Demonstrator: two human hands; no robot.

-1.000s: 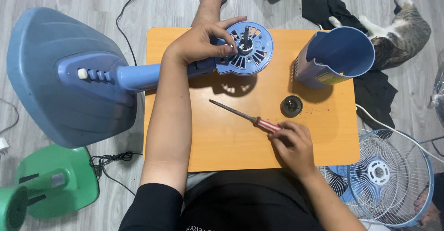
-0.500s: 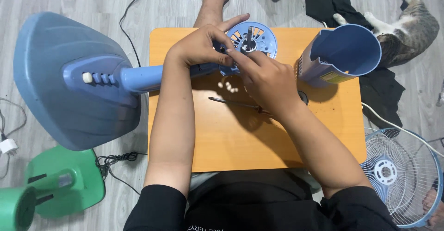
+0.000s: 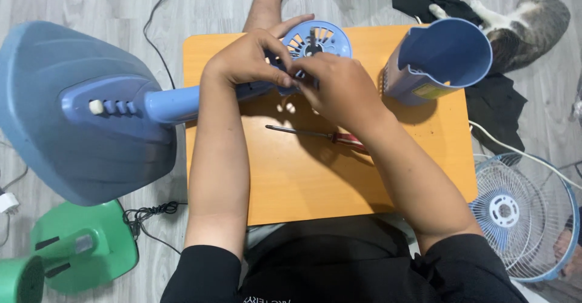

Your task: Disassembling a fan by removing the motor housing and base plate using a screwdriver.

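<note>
A blue fan lies across the small orange table, its round motor plate at the table's far edge. My left hand grips the fan's neck just below that plate. My right hand is pressed against the plate's near side, fingertips meeting the left thumb; whether it pinches a small part is hidden. A red-handled screwdriver lies loose on the table under my right forearm.
The fan's large blue base hangs off the table's left. A blue motor cover lies at the table's right. A green fan base, a fan grille, black cloth, cables and a cat are on the floor.
My right hand let go of the screwdriver, left it on the table, and moved up to the fan's motor plate beside my left hand. The left hand kept its grip.
</note>
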